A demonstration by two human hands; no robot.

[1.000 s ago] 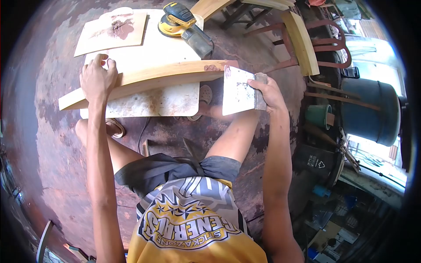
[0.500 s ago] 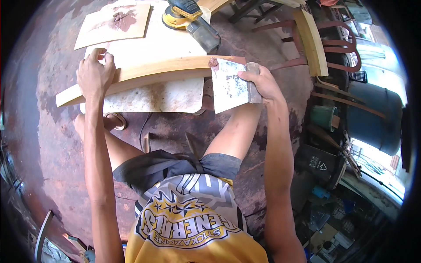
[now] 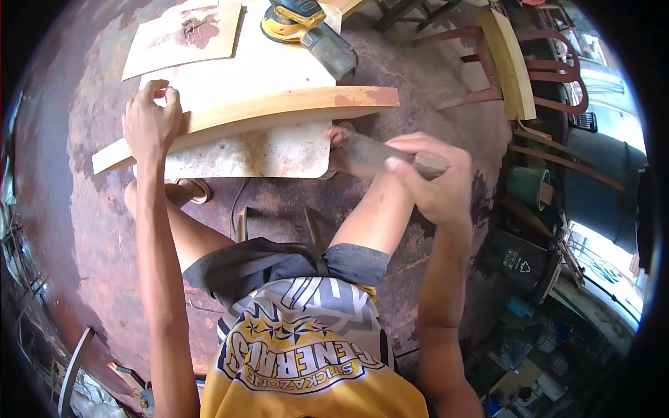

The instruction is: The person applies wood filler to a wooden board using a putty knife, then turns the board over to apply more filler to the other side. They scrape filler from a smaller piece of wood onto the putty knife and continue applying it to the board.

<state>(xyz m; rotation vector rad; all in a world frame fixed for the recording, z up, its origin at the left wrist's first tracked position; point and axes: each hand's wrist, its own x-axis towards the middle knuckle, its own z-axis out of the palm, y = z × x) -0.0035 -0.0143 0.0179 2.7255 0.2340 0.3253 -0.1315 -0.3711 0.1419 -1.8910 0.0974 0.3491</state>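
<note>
A pale, curved wooden plank [image 3: 251,110] lies across a white tabletop, with a reddish-brown putty patch at its right end. My left hand [image 3: 152,115] is over the plank's left part, its fingers curled at the far edge; the fingertips are partly hidden. To the right, above my knee, my right hand [image 3: 439,174] grips a wide putty knife [image 3: 373,155] by its handle. The blade is turned nearly edge-on and blurred. A lump of reddish-brown putty [image 3: 337,136] clings to its tip, apart from the plank.
A thin board [image 3: 182,40] smeared with the same putty lies at the back of the white table [image 3: 279,150]. Beside it rests a yellow and black sander [image 3: 310,35]. On the right are a reddish chair [image 3: 557,70] with another plank [image 3: 507,66], and a green bucket [image 3: 527,187].
My right hand has drawn the putty knife down toward me, away from the plank, and twisted the blade from flat to edge-on. The plank's putty-covered end is now uncovered. My left hand stays put.
</note>
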